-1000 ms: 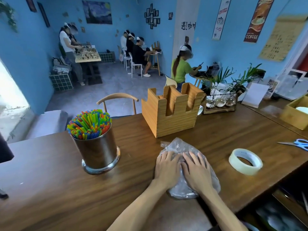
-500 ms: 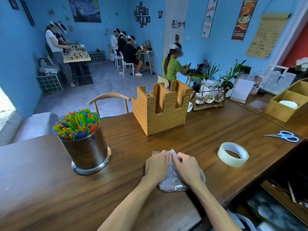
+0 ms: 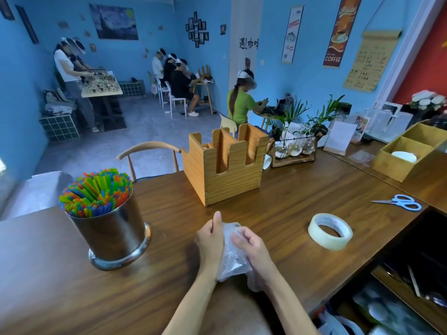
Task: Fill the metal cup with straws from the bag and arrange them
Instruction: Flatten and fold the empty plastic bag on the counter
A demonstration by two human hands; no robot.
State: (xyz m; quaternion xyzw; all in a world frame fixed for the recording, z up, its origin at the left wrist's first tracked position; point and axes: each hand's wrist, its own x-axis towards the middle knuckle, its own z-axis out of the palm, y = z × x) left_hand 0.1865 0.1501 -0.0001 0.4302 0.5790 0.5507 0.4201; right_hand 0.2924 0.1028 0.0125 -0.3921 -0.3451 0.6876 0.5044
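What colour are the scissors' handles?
Light blue, on the scissors, seen in the head view.

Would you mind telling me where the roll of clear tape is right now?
In the head view, the roll of clear tape lies flat on the wooden table, right of the hands and the crumpled plastic bag, nearer than the blue-handled scissors.
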